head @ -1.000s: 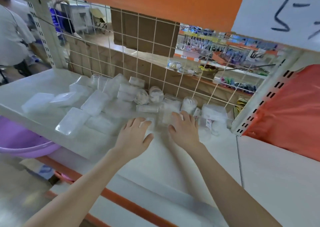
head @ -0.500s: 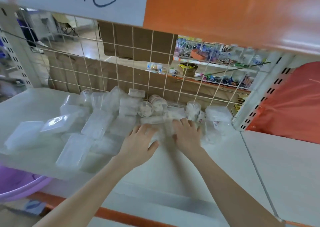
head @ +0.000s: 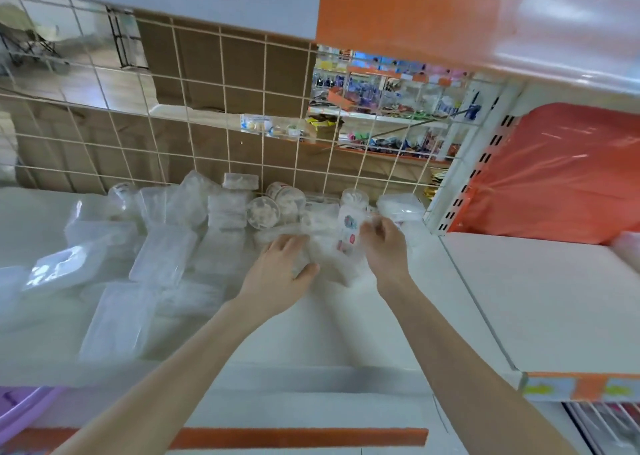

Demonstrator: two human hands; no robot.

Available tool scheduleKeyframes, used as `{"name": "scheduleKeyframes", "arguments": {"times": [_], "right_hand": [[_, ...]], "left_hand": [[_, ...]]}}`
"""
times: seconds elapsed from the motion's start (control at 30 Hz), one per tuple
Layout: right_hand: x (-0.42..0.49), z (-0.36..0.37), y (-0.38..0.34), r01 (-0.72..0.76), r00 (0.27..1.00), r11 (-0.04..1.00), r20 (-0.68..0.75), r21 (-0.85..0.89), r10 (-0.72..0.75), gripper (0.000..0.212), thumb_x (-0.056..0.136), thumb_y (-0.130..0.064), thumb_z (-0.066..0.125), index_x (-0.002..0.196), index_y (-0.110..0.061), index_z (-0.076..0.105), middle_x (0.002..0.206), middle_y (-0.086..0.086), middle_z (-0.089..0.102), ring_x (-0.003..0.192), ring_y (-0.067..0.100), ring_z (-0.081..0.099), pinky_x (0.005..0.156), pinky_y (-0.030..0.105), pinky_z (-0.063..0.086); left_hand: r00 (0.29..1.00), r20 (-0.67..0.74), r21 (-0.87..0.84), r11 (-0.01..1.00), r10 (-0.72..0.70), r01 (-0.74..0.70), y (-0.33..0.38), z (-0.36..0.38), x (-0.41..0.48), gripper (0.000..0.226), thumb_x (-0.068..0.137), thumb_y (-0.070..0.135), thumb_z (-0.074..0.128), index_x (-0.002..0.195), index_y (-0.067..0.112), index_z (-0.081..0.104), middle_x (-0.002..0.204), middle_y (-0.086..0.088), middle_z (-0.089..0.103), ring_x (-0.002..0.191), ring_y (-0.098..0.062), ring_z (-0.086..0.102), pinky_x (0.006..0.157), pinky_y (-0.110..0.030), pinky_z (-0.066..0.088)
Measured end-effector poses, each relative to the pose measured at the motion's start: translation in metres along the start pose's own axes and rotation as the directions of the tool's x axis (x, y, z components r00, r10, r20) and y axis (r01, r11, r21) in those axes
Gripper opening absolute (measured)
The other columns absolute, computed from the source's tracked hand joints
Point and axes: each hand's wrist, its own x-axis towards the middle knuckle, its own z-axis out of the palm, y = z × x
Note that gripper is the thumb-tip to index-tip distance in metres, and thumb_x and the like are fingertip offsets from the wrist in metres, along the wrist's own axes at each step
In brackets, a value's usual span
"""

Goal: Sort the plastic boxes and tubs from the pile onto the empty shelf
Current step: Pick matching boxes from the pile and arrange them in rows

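Both forearms reach forward over the front edge of the white shelf, the hands close together near its back right corner. The left hand lies palm down, fingers nearly straight and together on clear plastic, thumb splayed out to the right. The right hand is turned inward with its fingers curled, gripping the right end of a clear labelled box that sits between the two hands. Blur hides whether the left fingers rest on this same box or on another piece beside it. The pile of clear boxes and tubs spreads from the hands to the shelf's left side and back to the wire grid, with two round tubs lying on their sides just behind the left hand. The shelf's front strip and right edge near the hands are bare. Past the slotted upright, the neighbouring shelf is level and open, with an orange bag at its back.
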Motion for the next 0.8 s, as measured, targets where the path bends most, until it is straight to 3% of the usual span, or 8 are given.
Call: {"name": "scheduleKeyframes", "arguments": {"times": [0.07, 0.13, 0.37, 0.5, 0.63, 0.8], "right_hand": [[-0.005, -0.001, 0.000, -0.169, 0.986, 0.955, 0.034, 0.246, 0.165, 0.017, 0.092, -0.015, 0.048, 0.076, -0.012, 0.048, 0.078, 0.010, 0.051, 0.071, 0.020, 0.048, 0.067, 0.030, 0.040], [-0.012, -0.003, 0.002, -0.318, 0.948, 0.848, 0.137, 0.424, 0.286, 0.010, 0.093, -0.013, 0.049, 0.089, -0.009, 0.057, 0.083, 0.012, 0.062, 0.077, 0.024, 0.057, 0.074, 0.037, 0.045], [-0.031, 0.006, 0.004, -0.474, 0.881, 0.645, 0.326, 0.599, 0.344, 0.010, 0.087, -0.002, 0.050, 0.092, -0.002, 0.059, 0.082, 0.012, 0.067, 0.073, 0.026, 0.062, 0.064, 0.036, 0.051], [-0.035, 0.013, 0.003, -0.485, 0.874, 0.658, 0.359, 0.576, 0.329, 0.011, 0.082, 0.001, 0.050, 0.088, -0.005, 0.057, 0.084, 0.011, 0.066, 0.070, 0.023, 0.063, 0.066, 0.035, 0.051], [-0.040, 0.017, 0.004, -0.469, 0.870, 0.769, 0.378, 0.434, 0.317, 0.010, 0.089, -0.007, 0.054, 0.097, -0.010, 0.057, 0.086, 0.006, 0.069, 0.073, 0.020, 0.061, 0.068, 0.035, 0.045], [-0.045, 0.020, 0.002, -0.440, 0.880, 0.824, 0.354, 0.357, 0.317, 0.015, 0.094, -0.009, 0.045, 0.095, -0.015, 0.059, 0.086, 0.003, 0.066, 0.070, 0.018, 0.058, 0.071, 0.036, 0.045]], "left_hand": [[1.000, 0.016, -0.029, 1.000, -0.012, 0.012, 0.004, 0.001, 0.000, 0.063, 0.086, 0.047, 0.047, 0.140, 0.017, 0.034, 0.139, -0.008, 0.039, 0.128, -0.030, 0.035, 0.099, -0.036, 0.035], [1.000, 0.012, -0.018, 1.000, -0.012, 0.013, 0.008, 0.001, 0.001, 0.064, 0.089, 0.037, 0.054, 0.143, 0.016, 0.029, 0.144, -0.007, 0.033, 0.131, -0.027, 0.032, 0.100, -0.036, 0.034], [0.998, 0.031, 0.001, 0.999, -0.051, 0.051, 0.013, 0.000, -0.002, 0.080, 0.078, 0.045, 0.066, 0.142, 0.018, 0.027, 0.142, -0.004, 0.035, 0.128, -0.026, 0.036, 0.097, -0.038, 0.040], [0.998, -0.026, -0.024, 0.998, -0.059, 0.059, 0.007, -0.001, -0.004, 0.073, 0.076, 0.038, 0.069, 0.138, 0.017, 0.037, 0.135, -0.004, 0.043, 0.122, -0.026, 0.042, 0.093, -0.035, 0.040], [0.992, -0.110, -0.054, 0.997, -0.058, 0.053, 0.005, -0.003, -0.005, 0.070, 0.073, 0.036, 0.072, 0.133, 0.014, 0.043, 0.129, -0.005, 0.048, 0.120, -0.025, 0.044, 0.089, -0.033, 0.039], [0.995, -0.091, -0.020, 0.999, 0.036, -0.038, 0.002, 0.002, -0.011, 0.075, 0.069, 0.053, 0.066, 0.130, 0.013, 0.047, 0.127, -0.005, 0.049, 0.119, -0.027, 0.041, 0.089, -0.032, 0.037]]}}
